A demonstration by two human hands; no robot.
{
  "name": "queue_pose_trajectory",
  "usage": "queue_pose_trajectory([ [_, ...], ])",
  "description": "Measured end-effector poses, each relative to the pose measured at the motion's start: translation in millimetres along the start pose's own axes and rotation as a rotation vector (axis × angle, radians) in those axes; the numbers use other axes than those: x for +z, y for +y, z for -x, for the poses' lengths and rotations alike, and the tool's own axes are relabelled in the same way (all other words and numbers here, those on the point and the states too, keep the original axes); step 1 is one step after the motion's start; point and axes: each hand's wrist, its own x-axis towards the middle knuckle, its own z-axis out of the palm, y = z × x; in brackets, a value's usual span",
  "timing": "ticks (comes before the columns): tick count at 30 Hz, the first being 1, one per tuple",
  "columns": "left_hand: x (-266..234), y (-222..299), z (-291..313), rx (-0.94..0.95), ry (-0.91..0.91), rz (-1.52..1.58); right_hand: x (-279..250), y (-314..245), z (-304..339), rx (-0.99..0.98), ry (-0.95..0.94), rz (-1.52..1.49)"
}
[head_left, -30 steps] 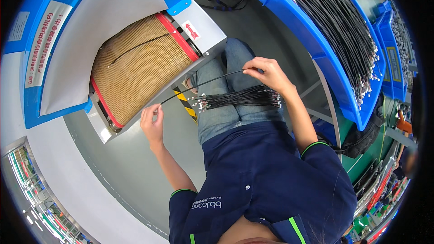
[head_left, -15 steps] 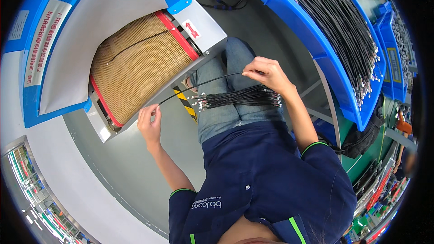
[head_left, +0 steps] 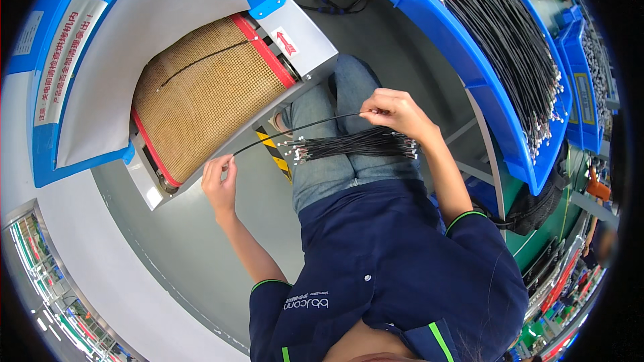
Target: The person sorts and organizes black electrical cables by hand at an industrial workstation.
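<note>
A single black cable [head_left: 295, 129] stretches between the left hand [head_left: 220, 177] and right hand [head_left: 396, 110], fingers of both pinched on its ends, above the cable bundle [head_left: 355, 144] on the lap.

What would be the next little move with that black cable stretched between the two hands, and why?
Probably carry the single cable over and lay it on the tan mesh belt. The left hand pinches one end right at the belt's edge, the right hand pinches the other, and one cable already lies across the mesh. The bundle on the lap looks like the supply.
</note>
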Motion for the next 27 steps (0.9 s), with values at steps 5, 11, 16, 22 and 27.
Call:
queue_pose_trajectory([
  [5,0.4,-3.5,-3.9,0.018,0.013,0.000,3.8,1.9,-3.6,-0.012,-0.039,0.025],
  [11,-3.2,-33.8,-33.1,-0.020,0.023,-0.091,27.8,12.5,-30.3,-0.185,0.059,0.127],
  [16,-13.1,-80.1,-76.3,-0.067,0.023,-0.136,69.7,11.5,-81.0,-0.201,0.158,0.161],
  [22,-18.4,-118.5,-97.5,-0.055,0.009,-0.187,106.2,17.6,-118.8,-0.267,0.269,0.269],
  [27,-15.5,-91.3,-80.7,-0.080,0.156,-0.205,82.0,19.1,-83.7,-0.180,0.209,0.096],
])
